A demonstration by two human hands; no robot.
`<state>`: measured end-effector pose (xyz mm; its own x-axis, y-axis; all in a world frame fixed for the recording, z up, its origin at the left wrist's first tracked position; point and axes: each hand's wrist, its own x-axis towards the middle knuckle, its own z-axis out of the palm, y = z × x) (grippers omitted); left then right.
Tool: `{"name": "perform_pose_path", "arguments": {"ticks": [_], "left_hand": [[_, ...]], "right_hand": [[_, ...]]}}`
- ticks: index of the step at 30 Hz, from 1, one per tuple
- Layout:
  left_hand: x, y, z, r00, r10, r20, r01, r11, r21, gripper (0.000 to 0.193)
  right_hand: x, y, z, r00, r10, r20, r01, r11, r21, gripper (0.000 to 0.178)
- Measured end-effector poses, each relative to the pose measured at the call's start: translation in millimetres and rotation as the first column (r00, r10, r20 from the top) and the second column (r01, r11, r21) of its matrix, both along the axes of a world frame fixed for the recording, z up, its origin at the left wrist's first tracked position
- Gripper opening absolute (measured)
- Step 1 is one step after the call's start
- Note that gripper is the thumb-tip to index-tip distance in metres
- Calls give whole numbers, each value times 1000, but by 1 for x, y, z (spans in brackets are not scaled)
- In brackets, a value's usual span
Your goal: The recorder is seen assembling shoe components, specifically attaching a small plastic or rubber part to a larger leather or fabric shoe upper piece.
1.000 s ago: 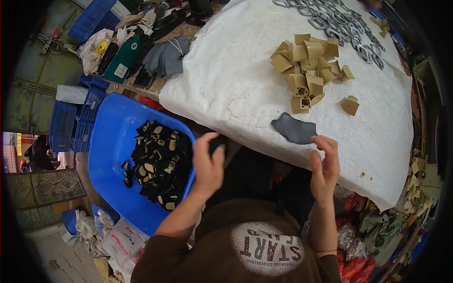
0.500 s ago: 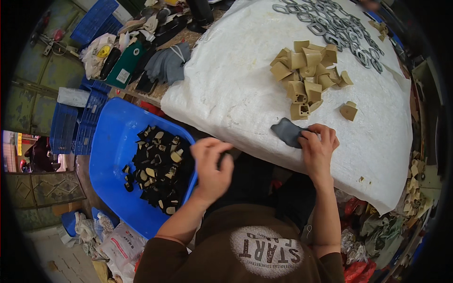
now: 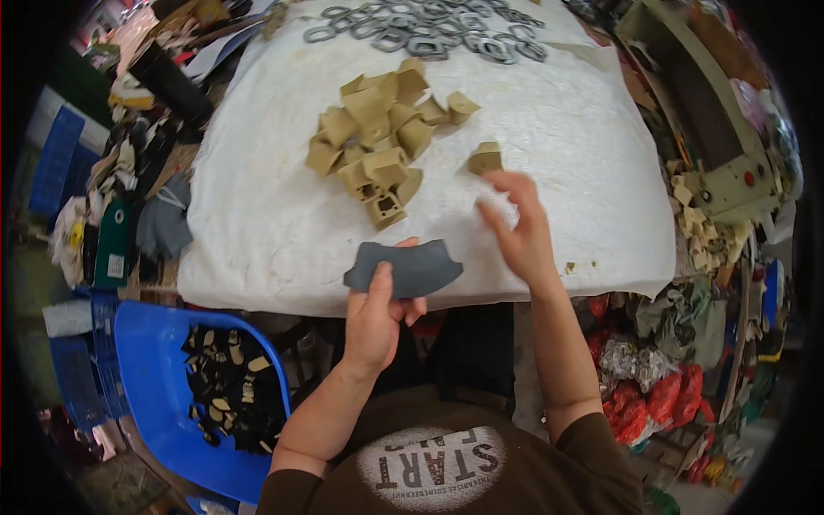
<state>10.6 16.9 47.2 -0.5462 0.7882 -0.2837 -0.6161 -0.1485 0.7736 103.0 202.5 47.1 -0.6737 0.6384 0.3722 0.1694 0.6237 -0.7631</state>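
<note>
In my left hand point(image 3: 374, 319) is a curved dark grey sheet piece point(image 3: 421, 268), like leather, pinched with the thumb on top and fingers beneath, at the table's near edge. My right hand point(image 3: 522, 232) is slightly blurred over the white-covered table point(image 3: 592, 202), thumb and fingers apart. Its fingertips are close by a single tan block shaped like a shoe heel point(image 3: 485, 156); whether they touch it I cannot tell. Left of that block lies a pile of similar tan heel blocks point(image 3: 376, 120), some showing hollow ends.
Several grey ring-shaped pieces point(image 3: 429, 45) lie at the table's far end. A blue tub point(image 3: 142, 378) of black-and-tan pieces point(image 3: 230, 386) stands at lower left. A grey glove point(image 3: 165, 219) lies at the left; a green metal machine part point(image 3: 738, 193) and red bags point(image 3: 648, 403) are at the right.
The grey piece has passed from my right hand to my left, which came over from beside the tub. My right hand has moved up to the single tan block. The view has turned right.
</note>
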Motion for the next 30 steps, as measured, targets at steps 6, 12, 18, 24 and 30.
{"name": "perform_pose_path", "arguments": {"ticks": [6, 12, 18, 24, 30], "left_hand": [[6, -5, -9, 999, -42, -4, 43, 996, 74, 39], [7, -9, -7, 1000, 2, -2, -2, 999, 39, 43], [4, -27, -10, 992, -60, -108, 65, 997, 41, 41], [19, -27, 3, 990, 74, -117, -62, 993, 103, 34], [23, -32, 13, 999, 31, -37, -22, 978, 209, 34]], "right_hand": [[-14, 56, -35, 879, -428, 213, 397, 902, 171, 42], [-16, 38, -37, 942, -303, 144, 258, 930, 263, 44], [18, -42, 10, 929, 152, -338, -255, 924, -284, 49], [33, -89, 30, 906, 359, -224, -382, 922, -66, 60], [30, -98, 18, 886, 411, -216, -410, 911, 53, 59]]}}
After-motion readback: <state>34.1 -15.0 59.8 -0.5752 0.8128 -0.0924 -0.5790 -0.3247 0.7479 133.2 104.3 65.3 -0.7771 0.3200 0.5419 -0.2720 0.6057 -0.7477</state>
